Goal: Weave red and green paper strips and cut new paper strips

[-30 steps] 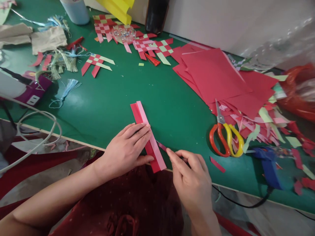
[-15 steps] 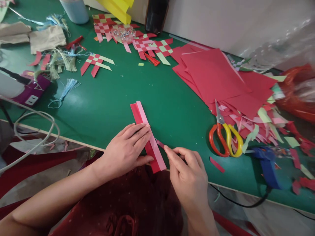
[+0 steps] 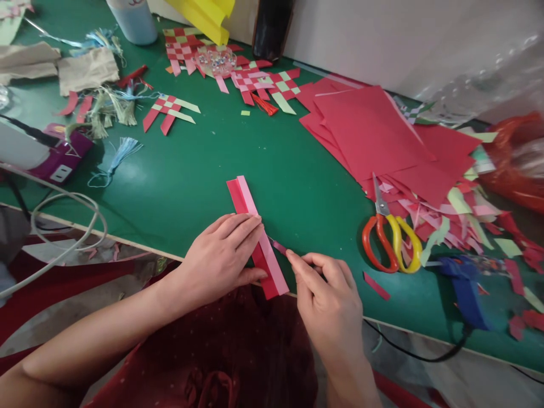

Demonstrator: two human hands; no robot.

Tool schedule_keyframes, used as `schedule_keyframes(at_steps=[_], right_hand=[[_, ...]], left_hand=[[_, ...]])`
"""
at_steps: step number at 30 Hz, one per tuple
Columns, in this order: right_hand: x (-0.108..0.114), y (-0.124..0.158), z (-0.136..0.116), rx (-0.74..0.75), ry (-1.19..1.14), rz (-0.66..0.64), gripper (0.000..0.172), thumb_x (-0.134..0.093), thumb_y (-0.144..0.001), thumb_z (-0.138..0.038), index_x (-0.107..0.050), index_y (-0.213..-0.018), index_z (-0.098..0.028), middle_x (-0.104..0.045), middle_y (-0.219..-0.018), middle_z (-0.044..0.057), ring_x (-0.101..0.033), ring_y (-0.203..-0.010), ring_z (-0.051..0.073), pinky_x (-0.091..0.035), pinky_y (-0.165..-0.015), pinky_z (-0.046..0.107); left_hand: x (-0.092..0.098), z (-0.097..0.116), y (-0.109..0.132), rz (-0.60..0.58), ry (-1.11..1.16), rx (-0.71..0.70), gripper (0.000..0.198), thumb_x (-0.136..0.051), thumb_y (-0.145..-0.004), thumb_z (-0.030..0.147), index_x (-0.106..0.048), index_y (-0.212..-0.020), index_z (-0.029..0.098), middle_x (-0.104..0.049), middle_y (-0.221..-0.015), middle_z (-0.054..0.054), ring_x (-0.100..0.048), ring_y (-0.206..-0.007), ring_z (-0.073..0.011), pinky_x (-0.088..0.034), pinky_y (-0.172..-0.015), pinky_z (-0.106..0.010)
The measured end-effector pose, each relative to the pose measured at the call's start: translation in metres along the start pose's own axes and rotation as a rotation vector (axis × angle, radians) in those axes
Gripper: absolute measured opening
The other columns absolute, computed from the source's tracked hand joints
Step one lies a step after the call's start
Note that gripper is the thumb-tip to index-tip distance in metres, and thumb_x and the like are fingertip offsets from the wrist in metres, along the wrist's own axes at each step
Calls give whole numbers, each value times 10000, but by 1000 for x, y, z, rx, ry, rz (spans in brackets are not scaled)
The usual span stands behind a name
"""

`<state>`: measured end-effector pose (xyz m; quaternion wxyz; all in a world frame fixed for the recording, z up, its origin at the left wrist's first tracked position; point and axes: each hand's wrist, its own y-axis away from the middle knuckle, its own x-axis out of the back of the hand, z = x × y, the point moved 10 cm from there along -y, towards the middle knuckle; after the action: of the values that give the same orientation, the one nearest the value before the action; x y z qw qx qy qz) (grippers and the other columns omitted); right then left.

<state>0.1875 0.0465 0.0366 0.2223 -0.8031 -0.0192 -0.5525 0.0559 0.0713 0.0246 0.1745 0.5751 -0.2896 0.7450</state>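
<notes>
A folded paper strip, red with a pink folded edge, lies slanted on the green table close to its front edge. My left hand rests flat across it, fingers stretched out, pressing it down. Just right of the paper, my right hand is closed around a slim purple-handled tool. The tool's thin tip points at the pink edge; whether it touches is too small to tell, and the hand hides its rear end. Scissors with one red and one yellow handle lie to the right.
Red paper sheets and paper scraps are heaped at the right, near a blue glue gun with a cord. Woven paper pieces and tassels lie at the left and back. A blue container and a dark phone-like object stand behind.
The tool in my right hand has shifted slightly, with a bit more of it showing beside the paper. My left hand stays on the strip. The view has moved a little.
</notes>
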Motion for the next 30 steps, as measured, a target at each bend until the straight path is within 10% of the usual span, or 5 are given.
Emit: schedule_keyframes(at_steps=[7, 14, 30], right_hand=[[-1, 0, 1, -6, -6, -4, 296, -531, -942, -137, -719, -1139, -254, -645, -908, 53, -524, -818, 164, -465, -776, 329], [3, 1, 0, 11, 0, 14, 278, -549, -933, -124, -720, -1119, -242, -649, -899, 51, -519, -803, 162, -455, -757, 322], [1, 4, -7, 14, -18, 18, 275, -578, -914, -106, -729, -1110, -227, -651, -905, 56, -529, -819, 167, -461, -773, 322]], left_hand=[[11, -16, -11, -43, 21, -7, 467, -534, -910, 542, -662, -1174, 179, -507, -1419, -194, -456, -1339, -357, -405, -1086, -530], [-1, -24, -4, -13, -22, 16, 776, -461, -889, 661, -481, -1379, 60, -510, -1438, -213, -445, -1371, -312, -350, -1151, -469], [-3, -15, 5, 37, -69, -10, 696, -493, -924, 588, -525, -1335, 28, -528, -1426, -196, -457, -1365, -297, -350, -1160, -455]])
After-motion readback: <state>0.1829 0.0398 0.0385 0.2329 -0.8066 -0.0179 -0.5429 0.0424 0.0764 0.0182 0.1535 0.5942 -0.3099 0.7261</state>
